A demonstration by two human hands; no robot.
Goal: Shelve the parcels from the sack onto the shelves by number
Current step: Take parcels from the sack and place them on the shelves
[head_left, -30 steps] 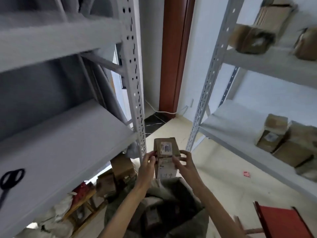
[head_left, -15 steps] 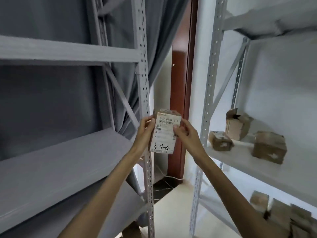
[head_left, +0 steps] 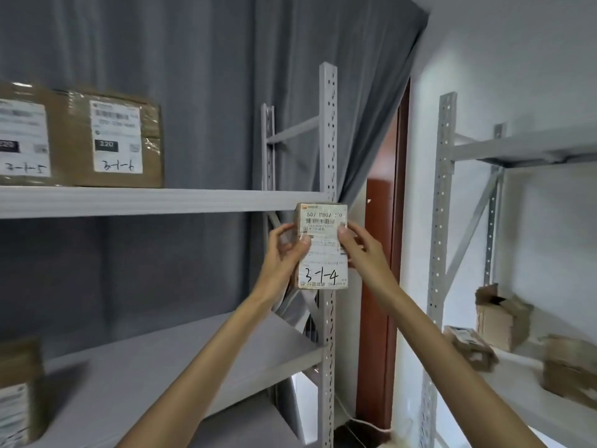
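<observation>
I hold a small brown parcel (head_left: 323, 250) upright in front of me, its white label facing me with "3-1-4" handwritten at the bottom. My left hand (head_left: 284, 250) grips its left edge and my right hand (head_left: 358, 247) its right edge. The parcel hovers at the right end of the left rack's upper shelf (head_left: 145, 202), level with the shelf's front edge. On that shelf stand two larger parcels, one (head_left: 119, 140) marked "3-1-6" and one (head_left: 22, 140) marked "3-1-5". The sack is out of view.
The left rack's upright post (head_left: 329, 130) rises just behind the parcel. Its middle shelf (head_left: 161, 363) carries one parcel (head_left: 16, 392) at far left. A second rack (head_left: 442, 221) on the right holds several brown parcels (head_left: 497, 321). A grey curtain and red door frame (head_left: 381, 286) lie between.
I have lifted the parcel from low over the sack up to shelf height, turning its label toward me. The view swung up and left, bringing the upper shelf's parcels into sight.
</observation>
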